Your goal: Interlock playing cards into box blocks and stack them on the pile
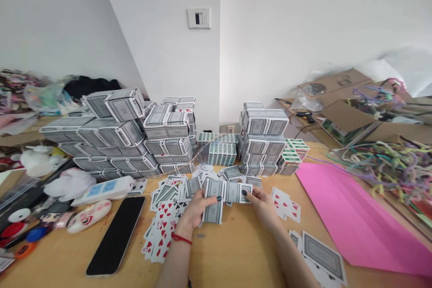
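Observation:
At the middle of the table, my left hand [196, 210] grips folded playing cards [213, 209] with grey patterned backs, its thumb lying across them. To the right, a strip of card backs [232, 192] stretches sideways from that piece. My right hand [262, 205] pinches the far end of this strip between thumb and fingers. Just behind the hands lies a heap of loose cards [168, 190]. Several heart cards [164, 229] are spread face up beside my left wrist. More heart cards [285, 204] lie to the right of my right hand.
Stacked blocks of folded cards [111, 130] stand at the back left, with another stack [265, 132] right of centre. A black phone [116, 236] and power strip [104, 189] lie left. Pink paper [357, 220], a cardboard box [351, 121] and fuzzy craft stems [388, 166] are right.

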The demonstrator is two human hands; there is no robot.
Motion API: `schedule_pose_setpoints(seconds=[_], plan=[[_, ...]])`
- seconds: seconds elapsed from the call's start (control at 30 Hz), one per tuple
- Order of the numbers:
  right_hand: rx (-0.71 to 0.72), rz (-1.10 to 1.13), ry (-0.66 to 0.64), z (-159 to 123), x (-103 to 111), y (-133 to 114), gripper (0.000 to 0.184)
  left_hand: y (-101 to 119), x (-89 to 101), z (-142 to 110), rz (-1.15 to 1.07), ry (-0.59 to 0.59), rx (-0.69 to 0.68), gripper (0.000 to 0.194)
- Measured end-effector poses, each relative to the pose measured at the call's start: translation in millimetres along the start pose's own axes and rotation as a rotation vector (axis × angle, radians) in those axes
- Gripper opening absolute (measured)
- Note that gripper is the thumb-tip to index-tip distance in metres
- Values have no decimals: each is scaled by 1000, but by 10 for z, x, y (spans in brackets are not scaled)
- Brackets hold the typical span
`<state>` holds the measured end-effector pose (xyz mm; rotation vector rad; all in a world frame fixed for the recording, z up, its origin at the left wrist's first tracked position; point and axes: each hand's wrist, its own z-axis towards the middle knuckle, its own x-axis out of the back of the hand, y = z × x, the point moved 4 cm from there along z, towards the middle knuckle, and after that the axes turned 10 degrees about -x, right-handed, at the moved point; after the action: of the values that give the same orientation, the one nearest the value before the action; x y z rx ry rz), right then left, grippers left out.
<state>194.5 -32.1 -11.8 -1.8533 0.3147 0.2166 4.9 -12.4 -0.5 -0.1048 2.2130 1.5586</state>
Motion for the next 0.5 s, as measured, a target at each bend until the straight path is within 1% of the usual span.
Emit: schedule_pose_setpoints(seconds=[0.13,0.27,0.5], plan=[[-9,-69,-16,0,-3,-2,30,-3,22,4,7,54,29,27],[3,-27,1,23,13,14,28,-15,18,32,-6,92,23,28],[-2,56,-27,34,-10,11,29,22,40,42,-28,98,-22,28]])
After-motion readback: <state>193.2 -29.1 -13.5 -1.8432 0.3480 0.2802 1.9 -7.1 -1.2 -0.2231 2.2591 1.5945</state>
